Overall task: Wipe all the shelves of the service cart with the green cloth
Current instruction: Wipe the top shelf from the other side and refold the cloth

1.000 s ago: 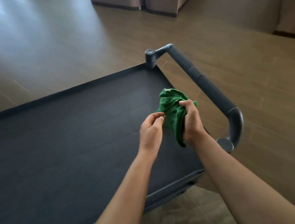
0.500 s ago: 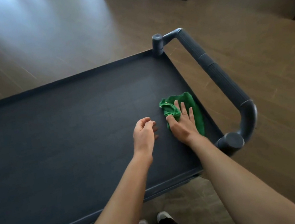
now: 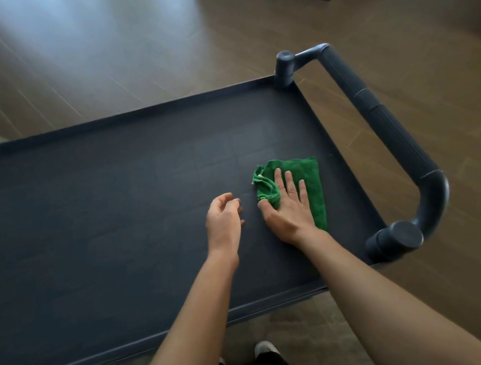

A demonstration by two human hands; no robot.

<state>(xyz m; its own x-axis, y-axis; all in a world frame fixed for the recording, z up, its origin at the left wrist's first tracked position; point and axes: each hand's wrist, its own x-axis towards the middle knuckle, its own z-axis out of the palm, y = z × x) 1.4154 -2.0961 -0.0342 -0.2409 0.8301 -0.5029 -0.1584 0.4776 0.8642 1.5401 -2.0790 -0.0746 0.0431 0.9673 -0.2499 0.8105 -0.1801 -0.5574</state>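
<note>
Two hands, one green cloth, one cart

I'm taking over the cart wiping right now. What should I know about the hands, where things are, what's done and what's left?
Right hand: flat, fingers straight, pressing the green cloth onto the top shelf, near the handle end.
Left hand: beside the cloth, loosely curled, holds nothing.
Done: the cloth is down on the top shelf; how much has been wiped cannot be told.
Left: wipe across the top shelf, then the lower shelves, which are out of view.
</note>
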